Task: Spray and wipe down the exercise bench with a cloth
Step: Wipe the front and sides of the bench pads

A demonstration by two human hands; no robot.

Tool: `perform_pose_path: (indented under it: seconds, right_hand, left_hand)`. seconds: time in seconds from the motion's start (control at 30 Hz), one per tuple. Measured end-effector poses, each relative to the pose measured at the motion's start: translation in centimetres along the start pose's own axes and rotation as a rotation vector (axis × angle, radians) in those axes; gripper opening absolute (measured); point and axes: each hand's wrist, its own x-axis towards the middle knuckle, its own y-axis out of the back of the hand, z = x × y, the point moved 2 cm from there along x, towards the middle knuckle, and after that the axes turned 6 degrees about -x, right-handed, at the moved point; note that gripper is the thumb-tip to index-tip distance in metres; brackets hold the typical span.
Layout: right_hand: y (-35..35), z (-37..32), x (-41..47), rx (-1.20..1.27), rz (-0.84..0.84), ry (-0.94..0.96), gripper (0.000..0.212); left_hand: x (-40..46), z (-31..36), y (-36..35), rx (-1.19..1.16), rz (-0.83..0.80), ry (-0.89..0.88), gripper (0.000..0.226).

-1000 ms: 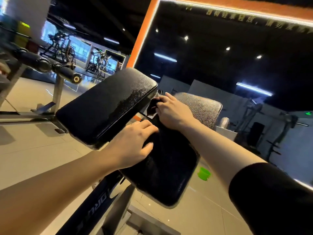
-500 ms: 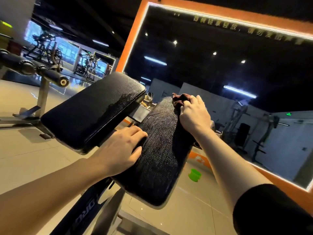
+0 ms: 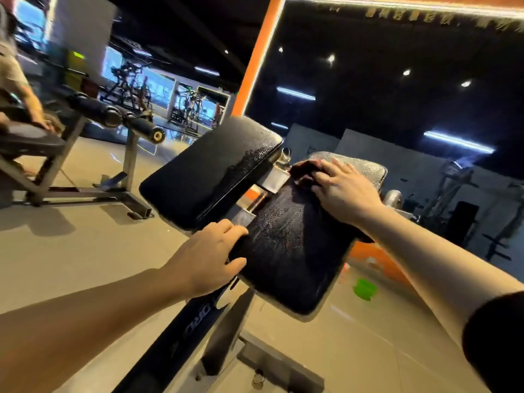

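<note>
The exercise bench has two black padded cushions side by side: a left pad (image 3: 211, 168) and a right pad (image 3: 286, 256) whose surface glistens with wet streaks. My right hand (image 3: 344, 191) presses a dark cloth (image 3: 304, 168) flat onto the far end of the right pad, fingers spread over it. My left hand (image 3: 209, 256) grips the near left edge of the right pad, fingers curled over the top and thumb at its side. Between the pads a metal bracket (image 3: 273, 180) shows.
A large orange-framed mirror (image 3: 397, 95) stands right behind the bench. A green object (image 3: 364, 289) lies on the floor to the right. Another bench with foam rollers (image 3: 113, 117) stands at the left, where a person sits (image 3: 17, 89). The bench's metal base (image 3: 272, 361) lies below.
My right hand has slid the cloth across the far end of the right pad, from its right edge towards the gap. My left hand has kept its hold. The camera swung right.
</note>
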Motion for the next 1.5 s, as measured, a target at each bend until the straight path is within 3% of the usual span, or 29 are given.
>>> perform_pose_path:
  seconds: [0.1, 0.27, 0.37, 0.47, 0.6, 0.67, 0.83, 1.0, 1.1, 1.17, 1.23, 1.37, 1.43, 1.5]
  right_hand:
    - [-0.4, -1.9, -0.3, 0.059, 0.03, -0.029, 0.042]
    - [-0.4, -11.8, -5.1, 0.082, 0.026, 0.27, 0.046]
    - [-1.3, -14.3, -6.8, 0.002, -0.014, 0.408, 0.049]
    - [-0.4, -12.1, -6.6, 0.053, -0.014, 0.427, 0.043]
    - [0.0, -6.5, -3.5, 0.079, 0.003, 0.115, 0.044]
    - [-0.4, -7.5, -3.7, 0.101, -0.008, 0.071, 0.046]
    - [-1.4, -15.2, -7.7, 0.114, -0.002, 0.35, 0.046]
    - [-1.2, -13.1, -8.3, 0.065, -0.039, 0.505, 0.047]
    - [-0.6, -7.9, -6.1, 0.095, -0.01, 0.239, 0.06]
    - [-0.5, -6.5, -5.5, 0.067, 0.001, 0.101, 0.048]
    - [-0.7, -8.8, -6.7, 0.092, 0.006, 0.178, 0.04]
    - [-1.5, -13.6, -11.5, 0.05, 0.031, 0.528, 0.041]
    - [-1.3, -12.4, -12.1, 0.048, 0.04, 0.576, 0.037]
    - [-0.6, -9.5, -11.0, 0.093, 0.048, 0.481, 0.04]
  left_hand:
    - [-0.7, 0.2, -0.4, -0.094, 0.049, 0.065, 0.046]
    - [-1.9, 0.8, -0.6, -0.205, 0.194, 0.156, 0.04]
    - [-2.6, 0.8, -0.8, -0.2, 0.181, 0.158, 0.041]
    - [-3.1, 0.9, -1.0, -0.23, 0.086, 0.101, 0.047]
    - [-3.0, 0.5, -1.0, -0.251, 0.047, 0.073, 0.05]
    - [-2.7, 0.0, -0.9, -0.249, 0.083, 0.13, 0.052]
    - [-2.6, -1.2, -0.9, -0.249, 0.144, 0.193, 0.05]
    - [-3.1, -1.0, -1.3, -0.24, 0.079, 0.105, 0.053]
    - [-3.0, -0.9, -1.1, -0.244, 0.068, 0.063, 0.066]
    - [-2.9, -0.7, -1.1, -0.228, 0.087, 0.052, 0.066]
    - [-2.9, -0.7, -1.0, -0.222, 0.129, 0.066, 0.065]
    - [-3.1, -0.8, -1.2, -0.167, 0.146, 0.021, 0.073]
    - [-3.4, -0.6, -1.5, -0.141, 0.093, -0.064, 0.079]
    - [-3.5, -0.1, -1.7, -0.145, 0.045, -0.118, 0.086]
